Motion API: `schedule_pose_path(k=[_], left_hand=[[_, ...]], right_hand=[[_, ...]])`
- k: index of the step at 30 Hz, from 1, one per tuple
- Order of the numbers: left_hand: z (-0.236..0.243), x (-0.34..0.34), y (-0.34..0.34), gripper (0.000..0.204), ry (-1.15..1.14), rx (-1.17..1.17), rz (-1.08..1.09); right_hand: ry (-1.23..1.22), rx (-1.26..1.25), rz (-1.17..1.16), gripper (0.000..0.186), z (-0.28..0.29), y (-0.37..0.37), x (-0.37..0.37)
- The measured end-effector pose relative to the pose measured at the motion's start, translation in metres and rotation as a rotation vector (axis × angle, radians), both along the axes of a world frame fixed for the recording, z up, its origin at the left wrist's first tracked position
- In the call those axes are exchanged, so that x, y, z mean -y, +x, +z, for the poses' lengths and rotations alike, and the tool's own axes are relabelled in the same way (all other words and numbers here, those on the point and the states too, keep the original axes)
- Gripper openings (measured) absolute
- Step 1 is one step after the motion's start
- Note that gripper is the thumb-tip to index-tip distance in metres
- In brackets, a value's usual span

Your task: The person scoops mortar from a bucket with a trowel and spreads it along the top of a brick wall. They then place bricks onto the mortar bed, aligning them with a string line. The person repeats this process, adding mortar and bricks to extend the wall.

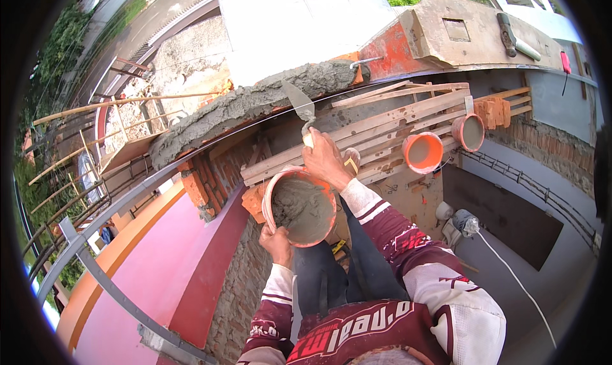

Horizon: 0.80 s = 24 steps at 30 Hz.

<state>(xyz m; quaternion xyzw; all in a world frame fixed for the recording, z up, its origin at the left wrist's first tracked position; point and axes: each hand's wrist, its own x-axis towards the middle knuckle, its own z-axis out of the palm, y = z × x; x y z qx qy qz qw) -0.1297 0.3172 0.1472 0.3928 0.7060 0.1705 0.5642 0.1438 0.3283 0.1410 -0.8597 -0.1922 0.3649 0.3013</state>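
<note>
Working mortar bed, seemingly at spreading step. Right hand: fingers wrapped round trowel handle, blade over bed, contact unclear. Left hand: fingers pinching bucket rim. Next move likely calls for steady, flat blade.

The right hand reaches forward, fingers curled; the left hand grips nearer the body, forearm below.

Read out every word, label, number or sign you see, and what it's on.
Maroon shirt front: large white and red lettering, not copied out here.
Right sleeve: red lettering, likewise.
Left sleeve: pale lettering, small.
Held bucket and trowel: none I can make out.
</note>
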Motion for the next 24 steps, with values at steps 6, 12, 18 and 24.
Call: schedule_pose_path(k=[6,12,18,24], left_hand=[[-0.004,-0.004,-0.011,0.021,-0.002,-0.018,-0.047],[-0.004,-0.001,-0.014,0.023,-0.02,-0.003,-0.018],[-0.005,0.0,-0.018,0.027,-0.048,-0.002,-0.039],[-0.003,0.0,-0.019,0.019,-0.02,-0.027,-0.048]], right_hand=[[-0.12,-0.027,-0.008,0.037,-0.007,0.035,0.001],[-0.145,0.078,-0.04,0.041,-0.016,0.087,0.042],[-0.29,0.21,0.066,0.041,0.006,0.069,0.044],[-0.209,0.838,0.34,0.043,-0.024,0.079,0.011]])
